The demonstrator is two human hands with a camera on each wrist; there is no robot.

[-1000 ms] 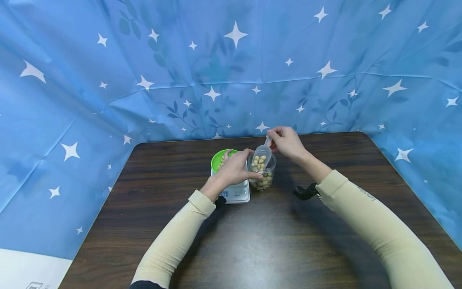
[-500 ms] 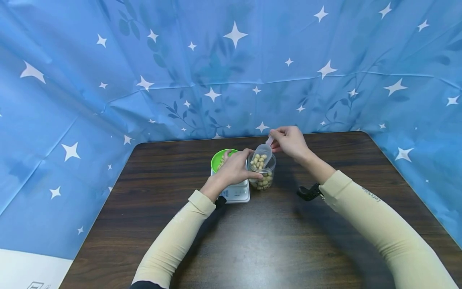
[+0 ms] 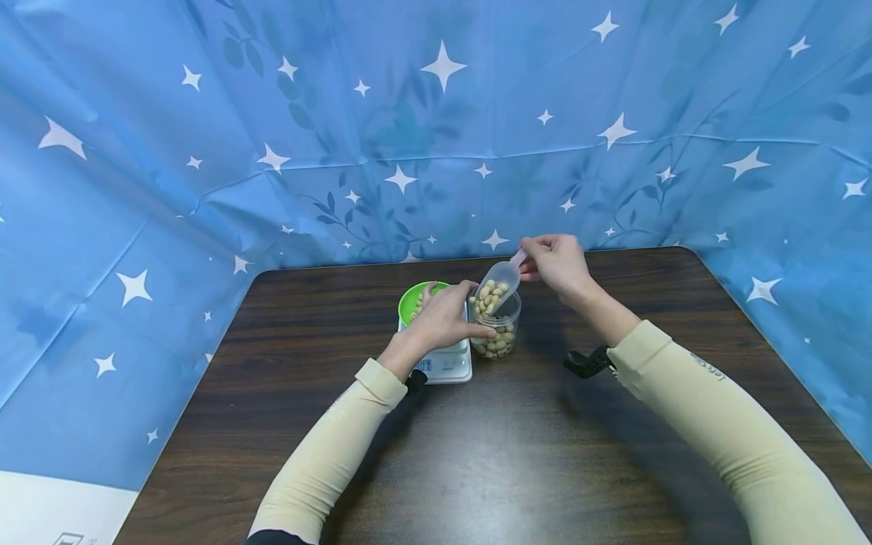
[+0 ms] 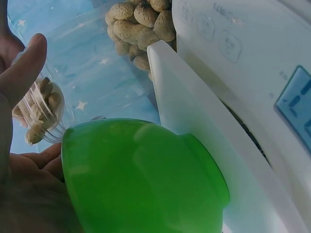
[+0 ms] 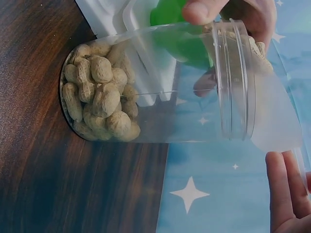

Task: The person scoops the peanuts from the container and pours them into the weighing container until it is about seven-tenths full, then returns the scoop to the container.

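My left hand (image 3: 441,318) holds a clear plastic jar (image 5: 165,133) near its threaded rim, thumb on the near side and fingers behind. Peanuts in their shells (image 5: 99,97) cover the jar's bottom. In my right hand (image 3: 557,265) the handle of a translucent scoop (image 3: 507,275) is pinched between thumb and fingers. The scoop slants down to the left over the jar's mouth, with several peanuts in its bowl. Just left of the jar, a green bowl (image 4: 146,174) with peanuts in it stands on a white kitchen scale (image 3: 450,369), partly hidden by my left hand.
All of this stands near the far edge of a dark wood-grain table (image 3: 518,446). Behind the table hangs a blue cloth with white stars (image 3: 327,91). A black strap (image 3: 586,362) hangs at the right wrist.
My right hand has drawn slightly right and up with the scoop, which now sits higher and leans more to the left. The left hand and jar have stayed in place.
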